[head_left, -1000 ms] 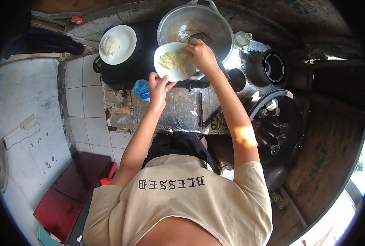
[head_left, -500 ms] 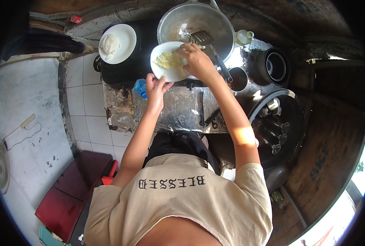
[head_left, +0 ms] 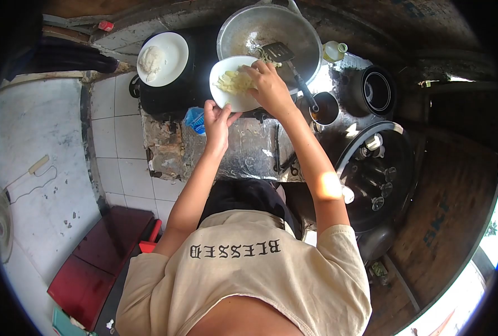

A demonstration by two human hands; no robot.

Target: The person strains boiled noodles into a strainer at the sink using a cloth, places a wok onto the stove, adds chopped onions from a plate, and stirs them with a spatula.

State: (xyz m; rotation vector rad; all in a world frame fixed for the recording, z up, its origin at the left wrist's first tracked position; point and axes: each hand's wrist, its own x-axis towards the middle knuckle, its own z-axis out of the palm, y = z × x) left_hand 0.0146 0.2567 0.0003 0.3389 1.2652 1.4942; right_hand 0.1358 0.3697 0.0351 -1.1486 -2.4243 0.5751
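Note:
My left hand [head_left: 217,124] grips the near edge of a white plate [head_left: 234,105], tilted in front of a large metal wok [head_left: 235,36]. Pale yellow sliced pieces [head_left: 232,82] lie on the plate. Over the plate's right side is my right hand [head_left: 268,87], its fingers bent down at the pieces; what its fingertips hold, if anything, is hidden. A black slotted spatula [head_left: 279,52] rests in the wok beside some pale pieces, its handle reaching over the rim.
A white plate with a white mound [head_left: 175,59] sits at the left. To the right are a bottle [head_left: 333,51], a dark cup [head_left: 325,108], a black pot [head_left: 375,91] and a large black basin [head_left: 366,171] with glasses. A blue packet [head_left: 195,120] lies near my left hand.
My right hand has moved down and over the plate's right part. More pale pieces and the spatula now show in the wok. The plate has shifted only slightly.

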